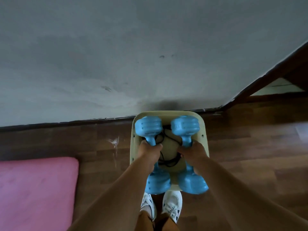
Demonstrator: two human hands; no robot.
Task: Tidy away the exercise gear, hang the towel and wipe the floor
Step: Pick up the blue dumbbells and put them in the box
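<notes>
Gripping one blue dumbbell apiece, both hands hang over a cream bin (205,139) set on the wooden floor (250,155) against the grey wall (116,55); the left hand (149,155) has its fingers curled right round the bar of the left dumbbell (152,157), and the right hand (193,155) is wrapped the same way round the right dumbbell (186,147); the weights run lengthwise, side by side, probably so that both will fit between the bin's walls in one go; a black cord (168,161), perhaps a skipping rope, lies coiled on the bin's bottom between them; whether the weights already rest in the bin or hang just above it cannot be told, since their near ends cover its front rim; the bars are hidden inside the fists; a pink mat (36,189) lies on the floor well to the left, cut off by the frame; white trainers (171,205) stand just behind the bin; no towel is in view.
</notes>
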